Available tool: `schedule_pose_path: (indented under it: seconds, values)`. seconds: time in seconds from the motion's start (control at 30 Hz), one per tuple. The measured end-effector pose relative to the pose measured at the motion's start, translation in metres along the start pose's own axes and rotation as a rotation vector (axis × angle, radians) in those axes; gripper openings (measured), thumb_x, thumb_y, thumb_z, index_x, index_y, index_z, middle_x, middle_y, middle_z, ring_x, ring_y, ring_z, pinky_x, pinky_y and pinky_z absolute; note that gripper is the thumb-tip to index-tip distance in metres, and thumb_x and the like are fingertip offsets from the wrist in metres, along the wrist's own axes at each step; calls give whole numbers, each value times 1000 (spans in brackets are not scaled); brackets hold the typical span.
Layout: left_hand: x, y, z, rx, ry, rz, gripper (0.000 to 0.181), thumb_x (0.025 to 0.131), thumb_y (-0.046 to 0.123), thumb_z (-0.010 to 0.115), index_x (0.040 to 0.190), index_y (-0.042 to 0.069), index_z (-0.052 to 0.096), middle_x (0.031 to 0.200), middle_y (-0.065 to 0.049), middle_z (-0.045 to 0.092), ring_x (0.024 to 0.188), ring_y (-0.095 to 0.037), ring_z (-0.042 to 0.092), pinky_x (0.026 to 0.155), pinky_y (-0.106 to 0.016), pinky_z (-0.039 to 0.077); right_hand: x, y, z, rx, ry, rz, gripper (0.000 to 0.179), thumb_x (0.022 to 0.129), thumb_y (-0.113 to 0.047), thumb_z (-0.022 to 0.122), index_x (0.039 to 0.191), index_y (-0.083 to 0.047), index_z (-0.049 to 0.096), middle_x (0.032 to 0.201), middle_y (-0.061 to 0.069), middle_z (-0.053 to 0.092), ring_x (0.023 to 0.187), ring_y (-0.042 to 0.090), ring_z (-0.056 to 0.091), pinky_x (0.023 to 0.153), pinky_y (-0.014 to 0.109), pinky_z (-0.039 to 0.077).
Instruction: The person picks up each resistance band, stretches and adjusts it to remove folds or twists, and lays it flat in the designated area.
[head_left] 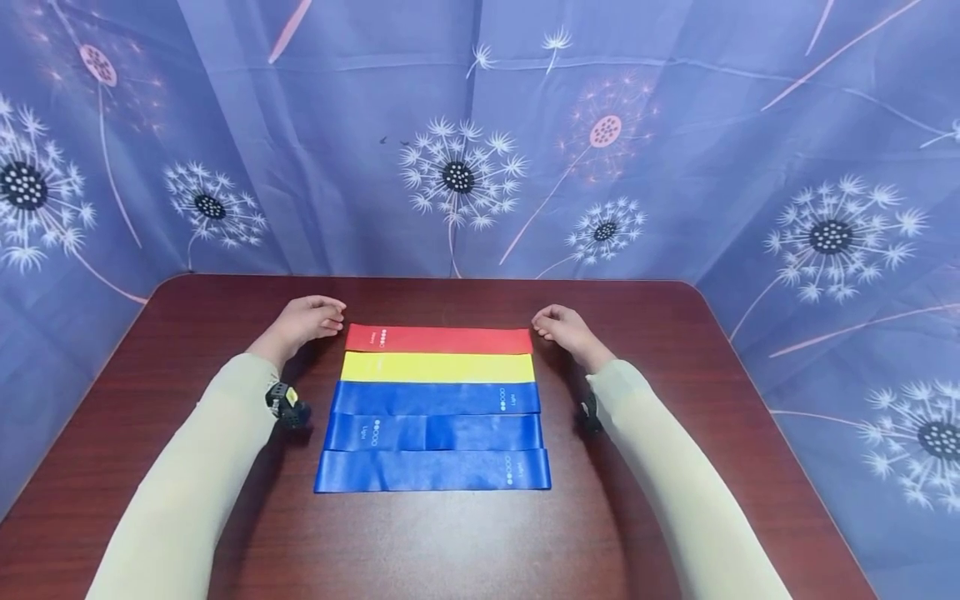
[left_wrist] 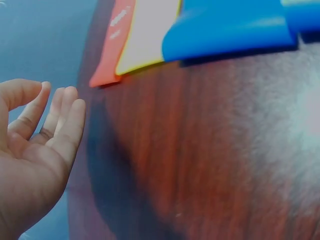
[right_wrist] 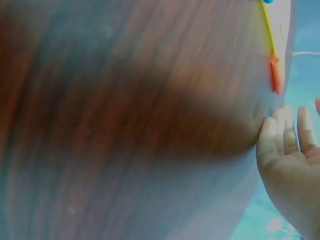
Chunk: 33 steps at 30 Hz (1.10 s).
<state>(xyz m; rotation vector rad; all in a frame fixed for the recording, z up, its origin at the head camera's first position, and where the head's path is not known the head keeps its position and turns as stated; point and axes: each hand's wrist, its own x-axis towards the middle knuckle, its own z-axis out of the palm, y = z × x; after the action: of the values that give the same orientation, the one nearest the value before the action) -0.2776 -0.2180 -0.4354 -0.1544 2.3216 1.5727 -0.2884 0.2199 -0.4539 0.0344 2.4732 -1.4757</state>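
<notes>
Five flat resistance bands lie in a stack of rows across the table: a red band (head_left: pixel 442 339) at the far side, a yellow band (head_left: pixel 438 367) below it, then three blue bands, the nearest blue band (head_left: pixel 435 472) closest to me. Beyond the red band's left end is my left hand (head_left: pixel 309 320), fingers loosely bent and holding nothing. In the left wrist view its thumb and fingers stand apart from the red band (left_wrist: pixel 112 55). My right hand (head_left: pixel 564 330) is beside the red band's right end, also holding nothing; the right wrist view shows its fingers (right_wrist: pixel 270 132) relaxed.
The dark red wooden table (head_left: pixel 465 542) has rounded far corners. A blue curtain (head_left: pixel 337 167) with dandelion prints hangs behind it and at both sides. A small black wrist camera (head_left: pixel 285 404) is strapped over the left sleeve.
</notes>
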Motion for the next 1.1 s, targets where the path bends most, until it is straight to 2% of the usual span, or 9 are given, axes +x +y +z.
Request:
schedule_pose_path:
  seconds: [0.23, 0.33, 0.43, 0.6, 0.73, 0.83, 0.93, 1.0, 1.1]
  values:
    - [-12, 9, -8, -55, 16, 47, 43, 106, 9, 43, 142, -13, 44, 88, 11, 62, 78, 3, 63, 78, -16, 57, -7, -7, 0, -43, 84, -18, 29, 103, -16, 51, 121, 4, 61, 114, 19, 63, 95, 22, 61, 81, 24, 50]
    - [-20, 11, -12, -29, 36, 56, 43, 105, 11, 44, 142, -12, 45, 87, 14, 61, 78, 4, 62, 77, -18, 57, -14, -12, -1, -91, 130, -63, 29, 102, -19, 51, 121, 2, 62, 116, 22, 65, 99, 31, 62, 81, 27, 49]
    - [-29, 11, -15, 2, 59, 72, 43, 106, 12, 43, 141, -11, 47, 87, 15, 61, 79, 4, 62, 76, -19, 57, -25, -17, -2, -131, 170, -126, 29, 102, -20, 52, 119, 2, 62, 119, 23, 65, 104, 34, 61, 84, 28, 47]
    - [-48, 10, -18, 49, 89, 112, 42, 108, 17, 43, 139, -11, 49, 86, 21, 59, 81, 6, 62, 75, -17, 55, -47, -22, -2, -93, 227, -187, 25, 101, -17, 55, 115, 2, 63, 111, 17, 66, 99, 19, 57, 86, 26, 45]
    - [-66, 6, -18, 91, 121, 146, 41, 108, 19, 45, 137, -9, 52, 87, 22, 59, 81, 9, 62, 75, -16, 54, -64, -23, -1, -47, 243, -202, 24, 102, -19, 58, 114, 1, 64, 100, 3, 64, 91, 4, 54, 82, 20, 45]
    - [-78, 4, -15, 127, 152, 186, 39, 107, 17, 47, 134, -9, 55, 92, 13, 65, 82, 10, 61, 75, -16, 54, -78, -24, -2, -38, 249, -201, 25, 102, -20, 58, 115, 1, 64, 104, 3, 65, 92, -1, 53, 82, 17, 44]
    - [-91, 4, -10, 198, 188, 221, 35, 106, 16, 49, 131, -8, 58, 102, -11, 72, 86, 3, 64, 74, -17, 54, -93, -24, -4, -39, 265, -189, 25, 103, -18, 57, 115, 2, 64, 113, 14, 67, 92, -5, 53, 83, 15, 44]
    - [-100, 4, -6, 267, 216, 237, 33, 106, 15, 50, 129, -5, 61, 113, -25, 71, 92, -10, 69, 75, -20, 54, -102, -23, -5, -60, 277, -181, 24, 103, -18, 56, 116, 1, 64, 116, 18, 67, 90, -8, 52, 82, 15, 43]
    - [-115, 4, -3, 378, 262, 268, 31, 105, 15, 51, 128, -2, 63, 123, -29, 68, 103, -31, 68, 80, -31, 54, -114, -25, -8, -102, 308, -187, 25, 103, -19, 56, 117, -1, 65, 118, 20, 67, 92, -4, 54, 83, 15, 43]
